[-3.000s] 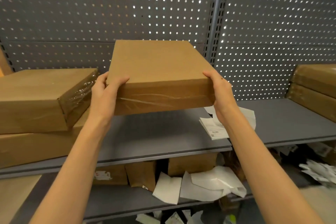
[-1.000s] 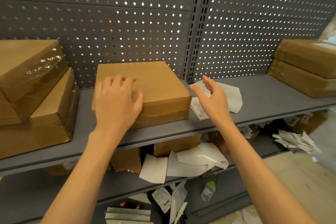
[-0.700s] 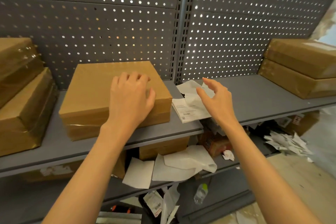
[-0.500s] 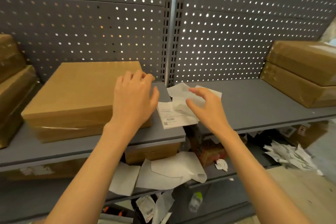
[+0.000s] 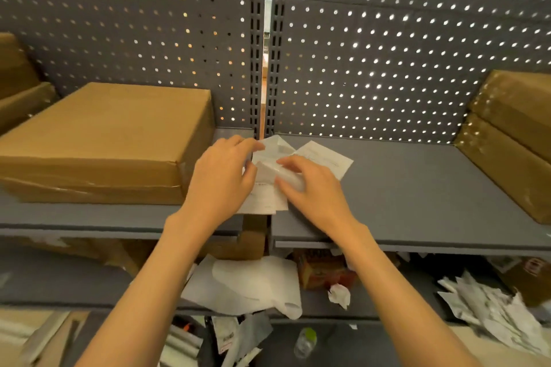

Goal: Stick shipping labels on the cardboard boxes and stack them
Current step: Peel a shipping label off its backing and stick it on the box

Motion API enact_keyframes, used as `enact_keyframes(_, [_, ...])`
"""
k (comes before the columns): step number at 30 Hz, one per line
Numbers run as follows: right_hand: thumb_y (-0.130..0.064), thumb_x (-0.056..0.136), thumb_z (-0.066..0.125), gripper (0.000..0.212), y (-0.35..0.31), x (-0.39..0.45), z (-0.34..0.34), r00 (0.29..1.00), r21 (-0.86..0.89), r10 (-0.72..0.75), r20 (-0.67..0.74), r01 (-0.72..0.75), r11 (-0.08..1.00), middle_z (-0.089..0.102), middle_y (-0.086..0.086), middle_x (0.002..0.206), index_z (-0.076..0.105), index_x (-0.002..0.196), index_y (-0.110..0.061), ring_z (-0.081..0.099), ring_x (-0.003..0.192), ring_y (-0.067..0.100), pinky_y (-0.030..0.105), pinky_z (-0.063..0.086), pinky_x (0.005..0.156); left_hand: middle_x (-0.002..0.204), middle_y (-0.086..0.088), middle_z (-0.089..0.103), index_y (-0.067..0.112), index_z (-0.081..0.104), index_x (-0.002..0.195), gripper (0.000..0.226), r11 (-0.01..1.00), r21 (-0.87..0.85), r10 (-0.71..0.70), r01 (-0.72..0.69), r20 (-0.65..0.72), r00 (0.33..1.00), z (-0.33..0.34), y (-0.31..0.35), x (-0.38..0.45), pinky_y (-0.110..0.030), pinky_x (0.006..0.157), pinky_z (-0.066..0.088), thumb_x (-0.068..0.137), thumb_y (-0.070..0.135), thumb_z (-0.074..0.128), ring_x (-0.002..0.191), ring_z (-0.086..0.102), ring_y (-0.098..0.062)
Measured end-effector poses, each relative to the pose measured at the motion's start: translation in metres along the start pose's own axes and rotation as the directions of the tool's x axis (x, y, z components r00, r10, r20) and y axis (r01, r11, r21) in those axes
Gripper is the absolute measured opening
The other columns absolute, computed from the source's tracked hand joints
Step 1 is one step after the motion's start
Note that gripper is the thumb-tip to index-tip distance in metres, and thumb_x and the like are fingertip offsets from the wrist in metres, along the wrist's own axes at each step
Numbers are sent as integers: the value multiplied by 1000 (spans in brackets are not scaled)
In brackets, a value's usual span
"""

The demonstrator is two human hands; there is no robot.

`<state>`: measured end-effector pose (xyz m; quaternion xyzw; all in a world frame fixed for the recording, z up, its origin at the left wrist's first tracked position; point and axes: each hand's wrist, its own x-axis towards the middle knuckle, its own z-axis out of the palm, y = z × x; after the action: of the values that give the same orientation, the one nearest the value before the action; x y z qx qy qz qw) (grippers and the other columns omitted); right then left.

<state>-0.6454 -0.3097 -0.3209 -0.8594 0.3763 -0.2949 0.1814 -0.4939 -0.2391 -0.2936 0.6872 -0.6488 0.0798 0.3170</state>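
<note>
Now both hands, left hand (image 5: 220,179) and right hand (image 5: 313,191), apparently pinch the shipping labels (image 5: 268,164) with curled fingers

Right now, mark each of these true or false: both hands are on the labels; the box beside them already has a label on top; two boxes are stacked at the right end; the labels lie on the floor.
1. Both hands are on the labels. True: the left hand and right hand have their fingers on the labels.
2. The box already carries a label on top. False: the top of the box is bare cardboard.
3. Two boxes are stacked at the right end. True: the stacked boxes sit there.
4. The labels lie on the floor. False: they lie on the shelf.
</note>
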Motion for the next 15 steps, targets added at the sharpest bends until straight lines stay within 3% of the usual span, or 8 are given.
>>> enact_keyframes(3, [-29, 93, 55, 26, -1, 6, -8, 999, 37, -21, -35, 22, 999, 65, -4, 113, 57, 118, -21, 59, 103, 15, 34, 46, 83, 127, 3, 56, 22, 52, 129, 40, 994, -93, -43, 49, 62, 997, 2, 0, 2, -32, 95, 40, 90, 11, 54, 117, 49, -16])
enact_keyframes(8, [-29, 95, 52, 17, -2, 13, -12, 996, 91, -59, -69, 65, 994, 68, -9, 101, 63, 106, -23, 60, 95, 13, 35, 48, 79, 121, 6, 57, 24, 54, 123, 35, 987, -158, -27, 36, 58, 998, 8, -2, 10, -32, 94, 44, 89, 17, 58, 113, 51, -12])
enact_keyframes(13, [-51, 91, 49, 32, 5, 16, -9, 999, 127, -25, 33, 21, 992, 69, -16, 100, 69, 101, -28, 61, 97, 1, 31, 49, 86, 104, 7, 62, 24, 60, 102, 14, 997, -83, 13, -6, 82, 997, 13, -8, 19, -34, 84, 48, 88, 28, 62, 101, 56, -14])
enact_keyframes(15, [-49, 94, 44, 36, 10, 18, -9, 998, 188, 44, 42, -52, 981, 68, -14, 98, 70, 101, -25, 59, 94, 1, 26, 45, 83, 100, 8, 63, 23, 61, 97, 11, 998, -63, 29, -22, 108, 994, 14, -12, 21, -33, 82, 48, 87, 28, 63, 97, 57, -14])
